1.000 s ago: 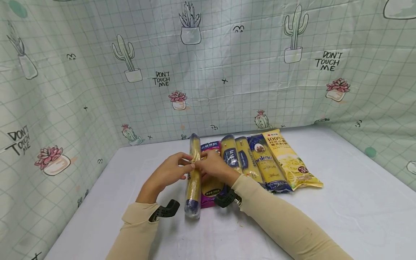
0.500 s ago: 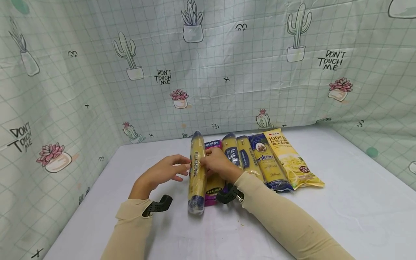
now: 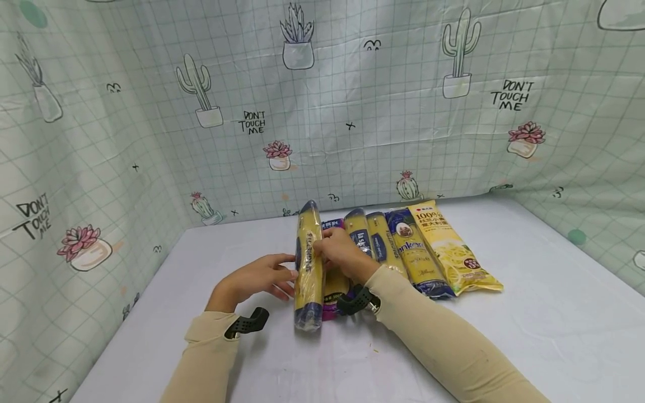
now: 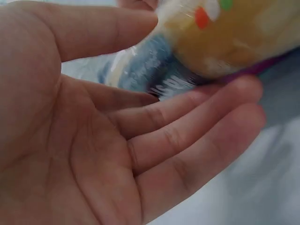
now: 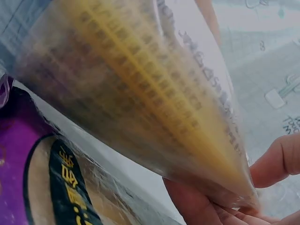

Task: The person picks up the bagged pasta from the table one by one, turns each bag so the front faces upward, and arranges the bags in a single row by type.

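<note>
A clear bag of spaghetti (image 3: pixel 309 291) with blue ends is tilted up on its long side at the left end of a row of pasta packs. My right hand (image 3: pixel 345 252) pinches its right edge between thumb and fingers; in the right wrist view the printed back of the spaghetti bag (image 5: pixel 136 89) fills the middle. My left hand (image 3: pixel 256 280) is at the bag's left side, fingers extended and thumb apart. The left wrist view shows that palm (image 4: pixel 93 154) facing the spaghetti bag (image 4: pixel 229 42). A purple pasta pack (image 3: pixel 334 296) lies right beside it, partly hidden.
To the right lie a la sicilia pack (image 3: pixel 358 235), a narrow spaghetti pack (image 3: pixel 385 246), a blue and yellow pack (image 3: pixel 420 263) and a wide yellow pack (image 3: pixel 448 246). A patterned curtain (image 3: pixel 322 101) stands behind the white table (image 3: pixel 544 324).
The spaghetti bag has turned from edge-on to show its broad printed face and shifted slightly right. My left hand has let go of its edge and opened beside it; my right hand keeps its pinch.
</note>
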A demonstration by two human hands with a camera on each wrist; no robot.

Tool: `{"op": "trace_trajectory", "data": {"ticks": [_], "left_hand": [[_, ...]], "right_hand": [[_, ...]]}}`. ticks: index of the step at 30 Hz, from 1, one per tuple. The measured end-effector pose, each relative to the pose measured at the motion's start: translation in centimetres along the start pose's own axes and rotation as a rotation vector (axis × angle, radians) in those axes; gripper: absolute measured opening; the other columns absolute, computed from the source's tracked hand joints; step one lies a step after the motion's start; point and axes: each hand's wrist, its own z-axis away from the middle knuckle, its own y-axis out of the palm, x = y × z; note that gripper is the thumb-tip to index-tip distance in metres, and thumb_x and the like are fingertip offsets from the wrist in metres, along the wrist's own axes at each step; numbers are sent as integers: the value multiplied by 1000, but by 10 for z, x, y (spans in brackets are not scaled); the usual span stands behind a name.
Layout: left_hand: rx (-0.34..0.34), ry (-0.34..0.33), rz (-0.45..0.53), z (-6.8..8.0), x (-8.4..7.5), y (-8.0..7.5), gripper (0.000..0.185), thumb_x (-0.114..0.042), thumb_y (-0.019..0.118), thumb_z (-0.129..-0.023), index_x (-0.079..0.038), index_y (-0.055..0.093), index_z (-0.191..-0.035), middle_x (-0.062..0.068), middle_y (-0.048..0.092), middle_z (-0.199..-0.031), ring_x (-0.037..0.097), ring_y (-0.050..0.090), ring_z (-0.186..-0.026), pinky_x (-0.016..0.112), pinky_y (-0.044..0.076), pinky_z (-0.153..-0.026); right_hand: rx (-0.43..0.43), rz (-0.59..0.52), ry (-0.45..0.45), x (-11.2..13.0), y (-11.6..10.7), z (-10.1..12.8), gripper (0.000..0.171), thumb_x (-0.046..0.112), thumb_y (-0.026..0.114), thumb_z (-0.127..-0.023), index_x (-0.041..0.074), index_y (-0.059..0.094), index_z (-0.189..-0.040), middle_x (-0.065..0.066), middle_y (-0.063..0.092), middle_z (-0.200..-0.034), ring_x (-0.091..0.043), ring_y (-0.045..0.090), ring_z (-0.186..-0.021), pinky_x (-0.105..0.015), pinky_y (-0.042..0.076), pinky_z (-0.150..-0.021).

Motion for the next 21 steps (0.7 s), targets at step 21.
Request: {"op": "trace_trajectory", "data": {"ticks": [21], "left_hand": [[-15,12,268,-14,4,13,57,-29,53,-105,6,33,-145,20,64,-114,27,71,-94,40,58,-79]], "right_hand": [[-4,-153,-3,10,-8,-3,43,-2,51,-78,-8,58,-119,-19,62,-106,-24,61,-84,-30,52,-60]]}}
